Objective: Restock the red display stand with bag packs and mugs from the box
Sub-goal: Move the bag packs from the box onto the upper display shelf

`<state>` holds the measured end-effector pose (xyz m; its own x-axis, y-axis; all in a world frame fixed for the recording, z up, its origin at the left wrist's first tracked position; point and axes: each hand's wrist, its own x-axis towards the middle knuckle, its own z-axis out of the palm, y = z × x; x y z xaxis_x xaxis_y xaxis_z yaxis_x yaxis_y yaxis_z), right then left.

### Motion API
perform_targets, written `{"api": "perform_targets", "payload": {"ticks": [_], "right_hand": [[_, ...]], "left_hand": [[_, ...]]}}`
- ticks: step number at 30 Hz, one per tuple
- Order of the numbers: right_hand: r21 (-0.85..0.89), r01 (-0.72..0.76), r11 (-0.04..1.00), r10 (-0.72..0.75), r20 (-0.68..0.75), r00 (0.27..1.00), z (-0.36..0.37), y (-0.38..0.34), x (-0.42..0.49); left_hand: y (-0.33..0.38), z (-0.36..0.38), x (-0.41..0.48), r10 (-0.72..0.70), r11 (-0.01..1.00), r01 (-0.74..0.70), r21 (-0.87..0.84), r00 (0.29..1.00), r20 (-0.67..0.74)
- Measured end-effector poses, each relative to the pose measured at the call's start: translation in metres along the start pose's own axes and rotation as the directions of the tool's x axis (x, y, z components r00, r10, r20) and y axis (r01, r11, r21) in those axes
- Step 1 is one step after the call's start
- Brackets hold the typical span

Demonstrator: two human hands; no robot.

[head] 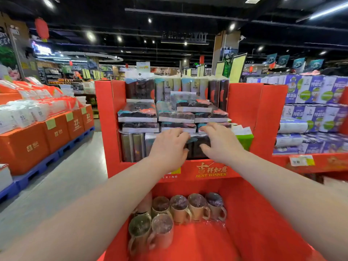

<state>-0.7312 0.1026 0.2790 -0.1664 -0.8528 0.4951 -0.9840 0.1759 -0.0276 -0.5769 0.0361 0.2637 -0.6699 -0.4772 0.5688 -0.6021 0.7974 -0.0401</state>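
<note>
Both hands reach into the upper shelf of the red display stand (243,102): the left hand (169,147) and right hand (220,142), fingers curled, grip a dark bag pack (197,146) between them, under the flat stacked packs (175,114). Below the shelf, in the stand's lower bin, wrapped mugs (180,208) stand in rows.

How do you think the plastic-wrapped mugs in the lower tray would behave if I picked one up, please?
The mugs are probably rigid and fairly heavy for their size, being ceramic-looking. The glossy wrap over their tops likely makes them slippery, so the handle seems the safer grip. Standing close together in the red display stand, one could knock its neighbours and chip.
</note>
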Motion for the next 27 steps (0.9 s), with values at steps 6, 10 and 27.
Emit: {"api": "perform_targets", "payload": {"ticks": [6,10,27], "right_hand": [[-0.038,-0.077,0.996,0.083,0.204,0.975,0.022,-0.025,-0.065],[-0.100,-0.134,0.986,0.157,0.289,0.944,0.037,-0.039,-0.105],[-0.152,-0.200,0.968,0.247,0.440,0.863,0.056,-0.077,-0.225]], "left_hand": [[0.012,0.020,-0.045,0.056,0.994,-0.081,0.077,0.959,0.278],[0.023,0.028,-0.070,0.105,0.990,-0.131,0.043,0.918,0.382],[0.061,0.038,-0.181,0.133,0.991,-0.107,-0.079,0.804,0.580]]}}
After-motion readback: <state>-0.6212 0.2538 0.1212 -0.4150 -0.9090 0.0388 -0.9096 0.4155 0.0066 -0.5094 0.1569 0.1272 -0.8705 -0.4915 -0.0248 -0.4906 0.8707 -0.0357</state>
